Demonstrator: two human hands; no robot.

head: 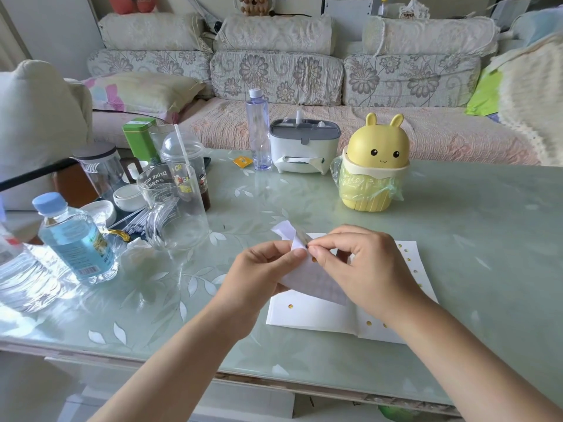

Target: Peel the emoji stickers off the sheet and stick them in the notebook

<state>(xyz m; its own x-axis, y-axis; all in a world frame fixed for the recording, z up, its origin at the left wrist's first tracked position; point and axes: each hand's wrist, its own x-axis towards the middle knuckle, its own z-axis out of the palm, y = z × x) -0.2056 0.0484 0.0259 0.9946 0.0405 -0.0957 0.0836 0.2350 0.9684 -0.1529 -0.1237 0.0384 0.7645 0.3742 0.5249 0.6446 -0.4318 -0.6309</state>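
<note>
the left hand (268,266) holds the sticker sheet (316,284) up off the table (457,223). its fingers are curled round the left side of the sheet and the thumb presses on the paper. the top of the sheet bends back and away from the person.

the right hand (359,263) is bunched up, and its thumb and first finger pinch the sheet just beside the left thumb. there may be a sticker between those fingertips, but it is too small to tell.

the notebook (310,315) lies open and flat on the table, right under both hands. little yellow stickers (290,306) dot its white pages, one on the left page, some near the bottom fold and a row down the right page.

behind the notebook stands a yellow bunny bin (376,166) with a bag in it. to the left are a glass mug (173,205) and a water bottle (76,239) with a blue cap. a white tissue box (304,144) sits at the far edge of the table, near the sofa (274,74).
</note>
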